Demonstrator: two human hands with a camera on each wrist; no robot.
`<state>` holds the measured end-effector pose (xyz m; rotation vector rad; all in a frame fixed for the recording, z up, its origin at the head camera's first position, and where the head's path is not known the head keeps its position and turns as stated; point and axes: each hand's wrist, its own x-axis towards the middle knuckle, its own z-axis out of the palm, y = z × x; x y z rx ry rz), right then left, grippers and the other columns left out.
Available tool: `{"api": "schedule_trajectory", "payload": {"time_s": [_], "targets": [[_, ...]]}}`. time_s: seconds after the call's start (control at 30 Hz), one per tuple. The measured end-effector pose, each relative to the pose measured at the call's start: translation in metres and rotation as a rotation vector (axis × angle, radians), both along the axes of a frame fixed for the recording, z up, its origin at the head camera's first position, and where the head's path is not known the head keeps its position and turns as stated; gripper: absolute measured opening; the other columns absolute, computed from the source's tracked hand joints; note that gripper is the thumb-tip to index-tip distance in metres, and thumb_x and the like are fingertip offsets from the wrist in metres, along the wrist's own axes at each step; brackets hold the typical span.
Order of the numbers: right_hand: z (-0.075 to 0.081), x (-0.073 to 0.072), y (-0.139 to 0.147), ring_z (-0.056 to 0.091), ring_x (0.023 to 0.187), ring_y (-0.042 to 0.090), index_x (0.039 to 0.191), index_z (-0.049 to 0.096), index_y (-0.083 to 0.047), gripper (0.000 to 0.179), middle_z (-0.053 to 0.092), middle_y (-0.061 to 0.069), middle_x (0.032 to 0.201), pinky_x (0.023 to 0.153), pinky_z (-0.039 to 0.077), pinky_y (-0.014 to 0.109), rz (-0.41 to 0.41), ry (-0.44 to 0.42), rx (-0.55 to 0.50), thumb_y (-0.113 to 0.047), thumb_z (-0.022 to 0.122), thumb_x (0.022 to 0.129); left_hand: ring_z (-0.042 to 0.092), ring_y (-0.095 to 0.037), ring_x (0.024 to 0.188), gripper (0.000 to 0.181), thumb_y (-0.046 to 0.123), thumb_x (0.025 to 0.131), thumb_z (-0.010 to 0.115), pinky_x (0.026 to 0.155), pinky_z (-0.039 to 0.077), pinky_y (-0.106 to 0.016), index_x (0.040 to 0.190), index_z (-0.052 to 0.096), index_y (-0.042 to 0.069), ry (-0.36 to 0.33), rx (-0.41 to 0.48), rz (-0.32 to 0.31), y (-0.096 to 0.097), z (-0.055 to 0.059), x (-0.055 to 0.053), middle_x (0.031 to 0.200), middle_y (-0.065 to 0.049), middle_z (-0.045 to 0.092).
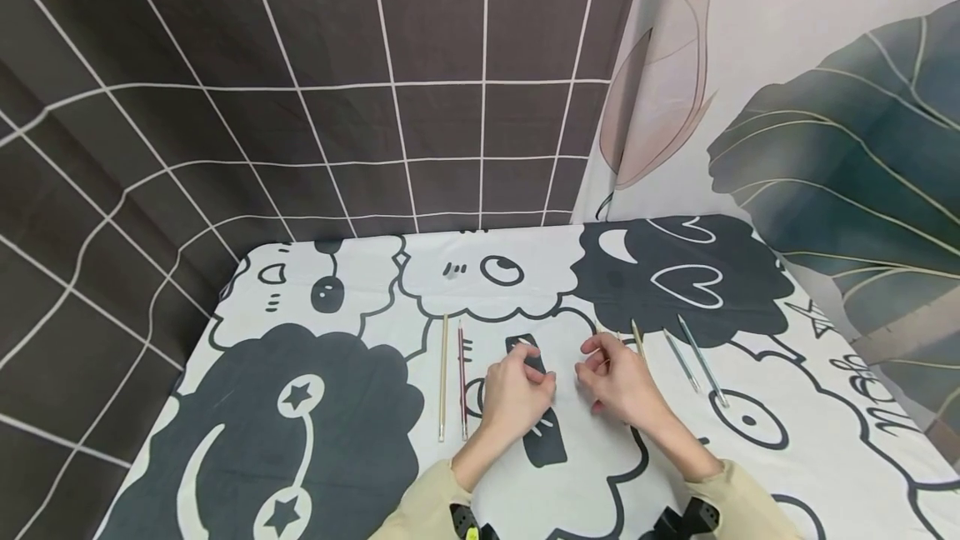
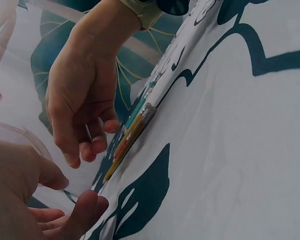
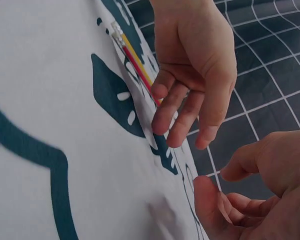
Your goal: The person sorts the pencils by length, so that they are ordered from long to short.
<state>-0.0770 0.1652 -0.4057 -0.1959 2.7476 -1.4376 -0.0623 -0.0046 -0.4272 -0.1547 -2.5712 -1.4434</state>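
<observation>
My left hand (image 1: 517, 390) hovers over the middle of the patterned cloth, fingers loosely bent and nothing between them. Facing it, a short gap away, is my right hand (image 1: 618, 382), also relaxed and holding nothing; the right wrist view shows its thumb and fingers (image 3: 207, 200) apart. Left of the left hand lie a yellow pencil (image 1: 443, 377) and a red pencil (image 1: 462, 382), side by side. Beyond the right hand lie several more pencils, among them a yellow one (image 1: 637, 338) partly hidden by the hand, a pale green one (image 1: 681, 361) and a teal one (image 1: 702, 359).
A black-and-white cartoon cloth (image 1: 337, 432) covers the table. Behind and to the left hangs a dark curtain with a white grid (image 1: 442, 32). On the right hangs a pale curtain with large leaves (image 1: 847, 157). Each wrist wears a dark camera mount (image 1: 686, 519).
</observation>
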Motion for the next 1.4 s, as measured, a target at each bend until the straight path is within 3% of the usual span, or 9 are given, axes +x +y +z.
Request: {"api": "schedule_trajectory", "payload": {"time_s": [0.33,0.63,0.87,1.17,1.4], "targets": [[0.002,-0.001,0.012,0.06,0.044,0.018,0.105,0.059,0.005,0.019,0.059,0.005,0.074,0.045,0.049,0.029,-0.022,0.013,0.008,0.003,0.064,0.086,0.061,-0.006,0.058,0.028,0.008,0.08,0.075,0.06,0.048,-0.026,0.106,0.068,-0.001,-0.023,0.009,-0.019,0.018,-0.004,-0.003,0.064,0.004,0.066],[0.003,-0.002,0.02,0.061,0.045,0.018,0.106,0.059,0.006,0.02,0.06,0.006,0.075,0.044,0.051,0.03,-0.03,0.013,-0.011,0.004,0.061,0.086,0.051,0.003,0.039,0.031,0.004,0.081,0.074,0.049,0.045,-0.018,0.11,0.065,-0.004,-0.067,0.084,-0.031,0.033,-0.006,-0.005,0.065,0.001,0.067],[0.004,-0.002,0.027,0.06,0.047,0.016,0.105,0.059,0.006,0.019,0.059,0.006,0.075,0.045,0.052,0.029,-0.041,0.05,-0.008,0.004,0.062,0.087,0.053,0.001,0.044,0.031,0.004,0.081,0.075,0.05,0.045,-0.018,0.11,0.065,-0.005,-0.073,0.08,-0.045,0.044,-0.006,-0.008,0.065,0.001,0.066],[0.005,-0.001,0.038,0.062,0.051,0.02,0.11,0.057,0.007,0.023,0.061,0.009,0.079,0.046,0.052,0.031,-0.066,0.005,0.014,0.002,0.061,0.088,0.057,-0.002,0.05,0.032,0.006,0.078,0.077,0.053,0.045,-0.018,0.107,0.066,-0.003,-0.076,0.063,-0.031,0.054,-0.009,-0.012,0.063,0.004,0.065],[0.006,0.0,0.049,0.062,0.052,0.02,0.11,0.057,0.007,0.023,0.06,0.01,0.081,0.046,0.052,0.03,-0.088,0.035,0.04,0.0,0.062,0.088,0.057,-0.004,0.054,0.036,0.008,0.075,0.078,0.056,0.046,-0.019,0.106,0.066,-0.004,-0.071,0.041,-0.034,0.061,-0.011,-0.014,0.061,0.006,0.063]]}}
